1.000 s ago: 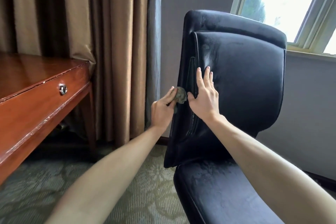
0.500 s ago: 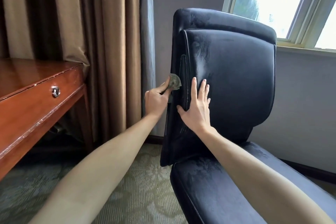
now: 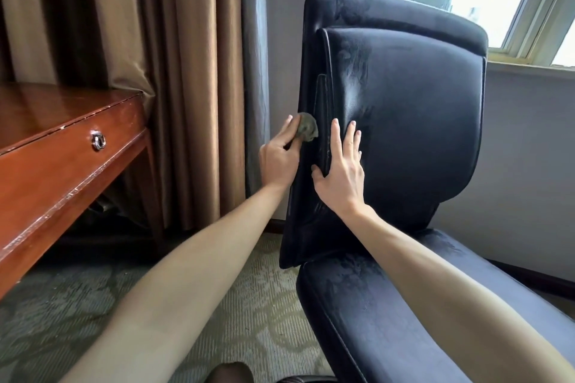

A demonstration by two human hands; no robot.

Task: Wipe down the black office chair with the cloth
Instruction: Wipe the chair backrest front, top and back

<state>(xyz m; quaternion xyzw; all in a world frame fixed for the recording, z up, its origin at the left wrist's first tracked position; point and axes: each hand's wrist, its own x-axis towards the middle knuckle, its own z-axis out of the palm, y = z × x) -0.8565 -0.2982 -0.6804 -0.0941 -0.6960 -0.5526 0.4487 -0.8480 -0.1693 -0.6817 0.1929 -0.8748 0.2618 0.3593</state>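
Chair (image 3: 420,121), dusty black leather; wadded grey cloth (image 3: 306,130) in left hand (image 3: 278,162).

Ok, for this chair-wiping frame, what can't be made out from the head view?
- Cloth: mostly hidden by the left hand and the backrest edge; its full size is unclear.
- Black office chair: base and wheels are hidden under the seat, whose front is cut off by the bottom edge.
- Backrest's rear face: turned away from the camera.
- Right hand: palm contact is hidden by the hand's back.
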